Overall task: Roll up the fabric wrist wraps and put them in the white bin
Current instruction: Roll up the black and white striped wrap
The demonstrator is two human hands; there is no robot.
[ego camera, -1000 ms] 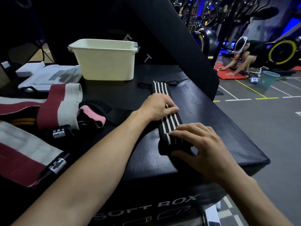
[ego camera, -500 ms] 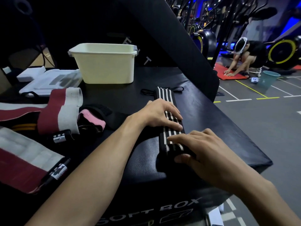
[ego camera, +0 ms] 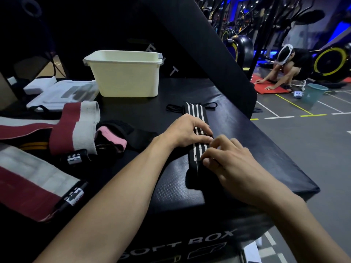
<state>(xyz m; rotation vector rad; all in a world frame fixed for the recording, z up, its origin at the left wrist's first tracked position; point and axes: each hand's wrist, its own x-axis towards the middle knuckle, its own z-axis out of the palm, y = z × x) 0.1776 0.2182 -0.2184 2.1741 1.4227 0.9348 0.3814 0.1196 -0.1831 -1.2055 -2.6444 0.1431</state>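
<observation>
My left hand (ego camera: 187, 130) presses the striped wrap (ego camera: 196, 118) flat while my right hand (ego camera: 230, 160) pinches its near end, bare black box top (ego camera: 237, 133) running to the right edge.

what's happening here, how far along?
A person is working on a black wrist wrap with white stripes laid out on a black padded box. The left hand presses it flat while the right hand curls over its near end, starting the roll. The white bin stands behind; other wraps lie unrolled.
</observation>
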